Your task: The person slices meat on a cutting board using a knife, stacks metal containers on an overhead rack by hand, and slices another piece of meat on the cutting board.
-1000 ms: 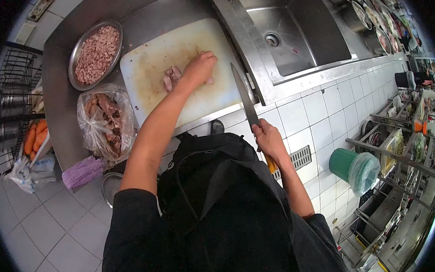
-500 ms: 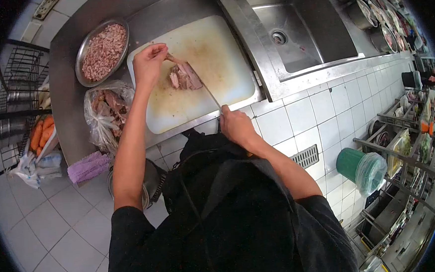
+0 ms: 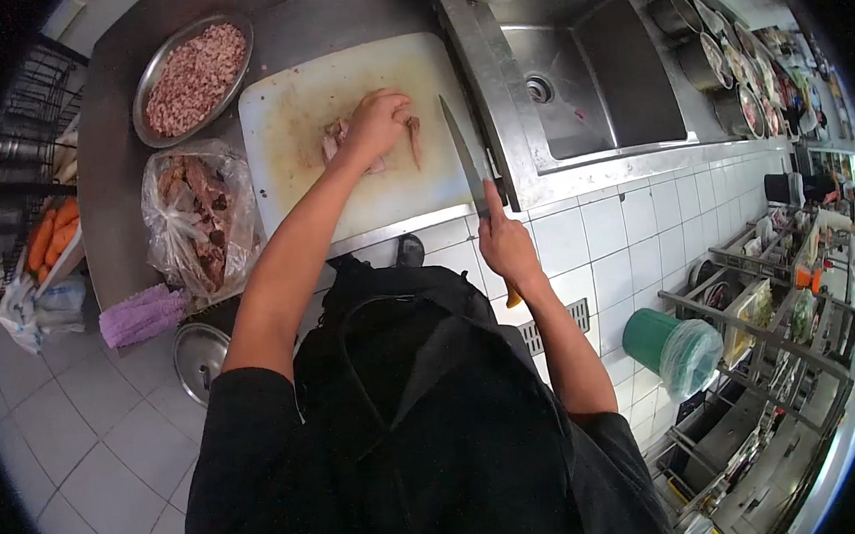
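My right hand (image 3: 509, 252) grips a long kitchen knife (image 3: 461, 147) by its handle. The blade points away from me over the right edge of the white cutting board (image 3: 286, 197). On the board, my left hand (image 3: 380, 125) has its fingers closed at the upper end of a thin strip of meat (image 3: 416, 146). Its fingertips partly hide that end. Under and beside my left wrist lie several cut pieces of meat (image 3: 333, 141), partly covered by the hand.
A metal bowl of diced meat (image 3: 196, 80) stands behind left. Nearer sits a clear plastic bag of meat (image 3: 199, 217), with a purple cloth (image 3: 142, 316) by it. At right are a steel sink (image 3: 612, 79), several metal pots (image 3: 704, 61) and a green bin (image 3: 652, 339).
The knife has come off the meat and swung right, past the board's edge, with my right hand. My left hand has moved right across the board, and the strip now lies apart from the other pieces.
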`<state>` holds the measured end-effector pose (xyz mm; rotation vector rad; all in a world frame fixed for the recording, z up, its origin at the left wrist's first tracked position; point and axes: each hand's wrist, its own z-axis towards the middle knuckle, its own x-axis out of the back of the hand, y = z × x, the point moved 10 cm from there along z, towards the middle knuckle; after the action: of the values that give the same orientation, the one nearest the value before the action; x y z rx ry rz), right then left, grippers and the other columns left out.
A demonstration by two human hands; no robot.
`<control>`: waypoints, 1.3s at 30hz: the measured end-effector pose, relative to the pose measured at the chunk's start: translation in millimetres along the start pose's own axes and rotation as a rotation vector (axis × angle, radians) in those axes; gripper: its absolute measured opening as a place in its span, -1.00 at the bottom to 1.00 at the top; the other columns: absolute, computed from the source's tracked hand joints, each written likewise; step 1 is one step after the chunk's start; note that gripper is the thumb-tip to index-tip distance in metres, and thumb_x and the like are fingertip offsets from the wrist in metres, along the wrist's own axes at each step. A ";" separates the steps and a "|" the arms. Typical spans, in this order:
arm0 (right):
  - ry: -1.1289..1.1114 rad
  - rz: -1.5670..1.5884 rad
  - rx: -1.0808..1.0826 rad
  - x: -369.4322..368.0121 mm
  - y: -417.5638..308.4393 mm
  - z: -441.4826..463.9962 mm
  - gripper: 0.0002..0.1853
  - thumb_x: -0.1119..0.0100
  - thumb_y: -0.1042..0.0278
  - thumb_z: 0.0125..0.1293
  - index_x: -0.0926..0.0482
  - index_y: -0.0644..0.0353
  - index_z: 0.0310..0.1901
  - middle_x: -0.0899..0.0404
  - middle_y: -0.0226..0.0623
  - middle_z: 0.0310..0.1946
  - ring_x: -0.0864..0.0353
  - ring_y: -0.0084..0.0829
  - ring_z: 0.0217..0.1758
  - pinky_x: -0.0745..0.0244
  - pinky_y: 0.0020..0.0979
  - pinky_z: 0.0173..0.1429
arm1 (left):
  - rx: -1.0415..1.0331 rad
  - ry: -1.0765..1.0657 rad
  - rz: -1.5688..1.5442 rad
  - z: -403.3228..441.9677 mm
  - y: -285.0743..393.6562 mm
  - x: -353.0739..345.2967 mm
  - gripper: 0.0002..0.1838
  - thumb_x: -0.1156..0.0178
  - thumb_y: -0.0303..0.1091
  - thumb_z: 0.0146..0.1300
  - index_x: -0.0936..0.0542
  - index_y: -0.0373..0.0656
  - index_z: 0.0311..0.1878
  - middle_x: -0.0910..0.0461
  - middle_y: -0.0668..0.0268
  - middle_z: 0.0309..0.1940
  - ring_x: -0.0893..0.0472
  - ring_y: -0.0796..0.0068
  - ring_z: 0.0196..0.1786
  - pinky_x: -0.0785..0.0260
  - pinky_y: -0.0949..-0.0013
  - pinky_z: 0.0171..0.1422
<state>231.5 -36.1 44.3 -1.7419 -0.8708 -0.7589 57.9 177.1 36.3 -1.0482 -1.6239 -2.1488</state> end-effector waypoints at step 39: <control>-0.078 -0.110 0.103 -39.8 -54.6 53.9 -0.74 -0.01 0.39 0.38 -0.25 0.34 -0.03 -0.60 0.30 -0.49 -0.65 0.31 -0.35 -0.56 0.20 -0.20 | -0.054 0.267 0.055 -26.4 -12.2 -10.6 -0.86 -0.23 -0.44 0.16 -0.75 -0.24 -0.30 -0.65 0.05 -0.28 -0.59 -0.02 -0.07 -0.44 0.02 0.11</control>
<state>169.3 19.9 22.9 -1.6525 -1.0476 -0.7088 47.9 155.0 17.1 -0.7704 -1.4062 -2.1977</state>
